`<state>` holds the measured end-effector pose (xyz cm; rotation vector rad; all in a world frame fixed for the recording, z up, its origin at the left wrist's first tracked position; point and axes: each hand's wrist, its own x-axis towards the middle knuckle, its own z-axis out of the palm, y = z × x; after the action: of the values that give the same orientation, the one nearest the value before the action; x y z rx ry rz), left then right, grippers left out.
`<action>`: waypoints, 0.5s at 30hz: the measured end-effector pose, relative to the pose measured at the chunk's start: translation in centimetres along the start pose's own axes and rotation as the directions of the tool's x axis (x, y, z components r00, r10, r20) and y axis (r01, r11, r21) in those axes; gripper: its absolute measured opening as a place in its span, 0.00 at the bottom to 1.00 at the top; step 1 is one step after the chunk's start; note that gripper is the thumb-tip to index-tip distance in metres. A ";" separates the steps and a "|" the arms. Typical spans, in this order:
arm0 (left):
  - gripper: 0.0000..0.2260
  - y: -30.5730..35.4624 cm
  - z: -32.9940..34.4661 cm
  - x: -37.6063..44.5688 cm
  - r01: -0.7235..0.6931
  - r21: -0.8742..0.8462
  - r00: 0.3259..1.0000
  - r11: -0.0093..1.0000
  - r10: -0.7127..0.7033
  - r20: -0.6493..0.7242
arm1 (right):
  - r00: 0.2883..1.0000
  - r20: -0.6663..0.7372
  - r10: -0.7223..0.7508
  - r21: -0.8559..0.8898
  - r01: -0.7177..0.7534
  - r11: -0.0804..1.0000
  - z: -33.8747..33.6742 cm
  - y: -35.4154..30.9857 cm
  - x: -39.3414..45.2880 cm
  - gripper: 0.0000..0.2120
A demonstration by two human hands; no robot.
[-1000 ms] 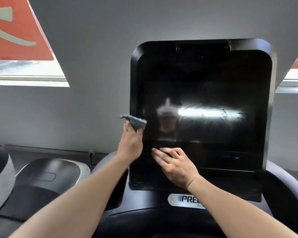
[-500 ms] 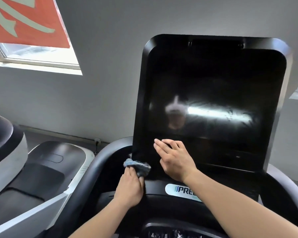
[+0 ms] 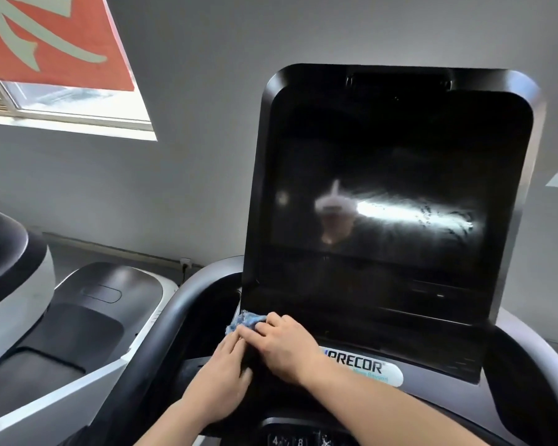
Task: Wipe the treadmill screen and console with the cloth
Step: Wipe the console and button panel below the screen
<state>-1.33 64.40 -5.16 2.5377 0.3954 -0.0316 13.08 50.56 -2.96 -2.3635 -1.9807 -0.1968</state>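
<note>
Now Both Hands Meet at the Screen's Lower Corner

Low at the left corner of the black screen (image 3: 397,175), the blue cloth (image 3: 244,320) sits bunched against the console (image 3: 438,355). Left hand (image 3: 221,381) grips it from below; right hand (image 3: 282,344) lies over it, fingers extended.

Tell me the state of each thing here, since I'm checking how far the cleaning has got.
treadmill screen: off, dark, smeared streak across the middle.
cloth: bunched at the screen's lower left corner, both hands on it.
left hand: on the cloth, grip unclear.
right hand: fingers laid over the cloth.
console: dark, below the screen, Precor badge showing.
window: looks closed, red banner covering its upper part.
</note>
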 end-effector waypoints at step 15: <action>0.30 0.9 0.1 0.5 0.055 -0.165 0.998 0.985 -0.053 0.017 | 0.970 0.208 0.128 -0.082 -0.113 0.990 -2.0 -0.7 -0.3 0.26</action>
<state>-0.57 63.74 -4.77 2.3620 0.4427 -0.0336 12.19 50.19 -1.06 -2.6413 -1.9339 -0.0067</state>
